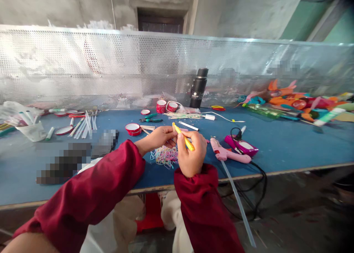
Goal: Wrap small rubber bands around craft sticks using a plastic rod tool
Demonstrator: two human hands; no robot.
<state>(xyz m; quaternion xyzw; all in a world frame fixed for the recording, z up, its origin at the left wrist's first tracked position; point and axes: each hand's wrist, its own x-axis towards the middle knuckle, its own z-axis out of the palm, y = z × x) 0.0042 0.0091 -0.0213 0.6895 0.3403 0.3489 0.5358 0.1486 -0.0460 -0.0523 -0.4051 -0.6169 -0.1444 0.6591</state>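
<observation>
My right hand (pixel 193 153) is closed around a slim yellow pen-like tool (pixel 188 142), which slants up to the left; its exact kind is unclear. Close beside its upper end, my left hand (pixel 163 138) has thumb and fingers pinched together. Whatever is between those fingertips is too small to make out. Below both hands, a tangled pile of thin pastel-coloured loops or strings (pixel 165 157) lies on the blue table (pixel 287 144). Just beyond the hands lies a white stick with a dark end (pixel 189 126).
A pink glue gun (pixel 231 155) with a long glue stick (pixel 239 205) overhanging the edge lies right, beside a purple device (pixel 245 147). Red tape rolls (pixel 133 129), pliers (pixel 151 119) and a black bottle (pixel 199 88) stand farther back. Left are glue sticks (pixel 83 126) and a cup of markers (pixel 31 131).
</observation>
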